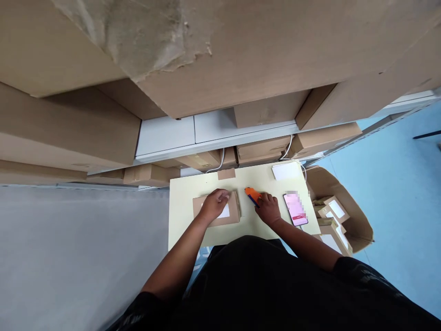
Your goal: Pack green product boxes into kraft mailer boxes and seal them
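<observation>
A small cardboard box [199,208] with a white label [225,211] lies on a pale yellow table [182,188]. My left hand [216,202] is over the box and covers part of the label. Its fingers are curled together; whatever may be between them is too small to make out. To the right of the box, my right hand [268,208] is closed around the near end of an orange tool [253,194] with a dark blue strip along one side. The tool points away from me and to the left, low over the tabletop; its exact kind is unclear.
A phone [295,209] with a lit pink screen lies right of my right hand. White papers [285,170] and a brown cardboard piece [226,174] lie along the far edge. Shelves with large boxes [275,50] overhang the table. A big open carton [358,220] holds several labelled boxes.
</observation>
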Demonstrator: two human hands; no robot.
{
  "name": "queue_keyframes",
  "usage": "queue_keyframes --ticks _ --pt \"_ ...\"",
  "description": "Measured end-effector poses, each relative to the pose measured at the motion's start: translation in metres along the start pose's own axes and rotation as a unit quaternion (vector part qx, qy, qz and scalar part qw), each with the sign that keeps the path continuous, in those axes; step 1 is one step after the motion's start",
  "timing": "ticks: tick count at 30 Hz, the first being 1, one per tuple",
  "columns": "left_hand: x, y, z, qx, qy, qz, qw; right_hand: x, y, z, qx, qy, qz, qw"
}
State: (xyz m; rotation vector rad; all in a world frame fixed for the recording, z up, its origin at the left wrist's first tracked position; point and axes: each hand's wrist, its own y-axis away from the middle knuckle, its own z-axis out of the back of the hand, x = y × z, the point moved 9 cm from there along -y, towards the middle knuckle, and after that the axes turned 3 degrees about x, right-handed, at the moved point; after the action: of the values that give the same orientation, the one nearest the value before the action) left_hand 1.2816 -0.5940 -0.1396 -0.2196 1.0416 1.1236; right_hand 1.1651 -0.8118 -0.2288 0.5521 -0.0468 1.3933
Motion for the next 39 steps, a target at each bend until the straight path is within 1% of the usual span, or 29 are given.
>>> queue_keyframes --ticks 2,3,4,6,8,10,12,15,17,19,22,25,28,31,34,36,37,39 --pt "-0.012 -0.008 -0.008 0.021 0.0 -0.02 1.0 -0.005 0.001 0.008 -0.052 -0.057 0.002 0.997" --pt "-0.018 -0.013 -0.011 0.031 -0.002 -0.03 0.999 -0.006 0.003 0.014 -0.08 -0.099 0.017 0.992" --pt "-0.025 -0.019 -0.014 0.043 -0.002 -0.036 0.998 -0.007 0.006 0.019 -0.104 -0.147 0.043 0.983" --pt "-0.036 -0.031 -0.021 0.078 0.009 -0.032 0.996 -0.005 0.014 0.03 -0.135 -0.248 0.106 0.953" --pt "-0.044 -0.042 -0.032 0.134 0.048 -0.007 0.99 -0.005 0.02 0.037 -0.138 -0.332 0.14 0.923" --pt "-0.048 -0.049 -0.041 0.185 0.11 0.031 0.976 -0.011 0.022 0.038 -0.127 -0.391 0.125 0.903" --pt "-0.048 -0.053 -0.045 0.199 0.182 0.073 0.96 -0.018 0.022 0.037 -0.108 -0.431 0.091 0.891" --pt "-0.043 -0.054 -0.049 0.196 0.266 0.133 0.935 -0.029 0.022 0.034 -0.073 -0.468 0.048 0.879" --pt "-0.042 -0.051 -0.055 0.213 0.276 0.153 0.925 -0.035 0.023 0.032 -0.058 -0.478 0.025 0.876" --pt "-0.043 -0.049 -0.061 0.221 0.27 0.165 0.923 -0.039 0.025 0.031 -0.051 -0.48 0.004 0.876" --pt "-0.045 -0.049 -0.067 0.21 0.286 0.178 0.918 -0.044 0.026 0.03 -0.051 -0.476 -0.035 0.877" --pt "-0.049 -0.051 -0.07 0.193 0.33 0.19 0.904 -0.044 0.025 0.03 -0.045 -0.453 -0.068 0.888" --pt "-0.05 -0.053 -0.07 0.176 0.361 0.209 0.892 -0.039 0.024 0.034 -0.032 -0.425 -0.079 0.901" --pt "-0.049 -0.05 -0.071 0.181 0.359 0.225 0.887 -0.034 0.025 0.044 -0.04 -0.404 -0.068 0.911" --pt "-0.05 -0.045 -0.073 0.182 0.33 0.227 0.898 -0.027 0.029 0.06 -0.07 -0.405 -0.015 0.911" --pt "-0.051 -0.045 -0.07 0.169 0.299 0.216 0.914 -0.022 0.032 0.069 -0.088 -0.406 0.021 0.909" --pt "-0.052 -0.046 -0.067 0.16 0.276 0.207 0.925 -0.02 0.033 0.072 -0.093 -0.404 0.029 0.91" --pt "-0.054 -0.052 -0.058 0.144 0.218 0.184 0.948 -0.017 0.035 0.074 -0.094 -0.404 0.024 0.909"
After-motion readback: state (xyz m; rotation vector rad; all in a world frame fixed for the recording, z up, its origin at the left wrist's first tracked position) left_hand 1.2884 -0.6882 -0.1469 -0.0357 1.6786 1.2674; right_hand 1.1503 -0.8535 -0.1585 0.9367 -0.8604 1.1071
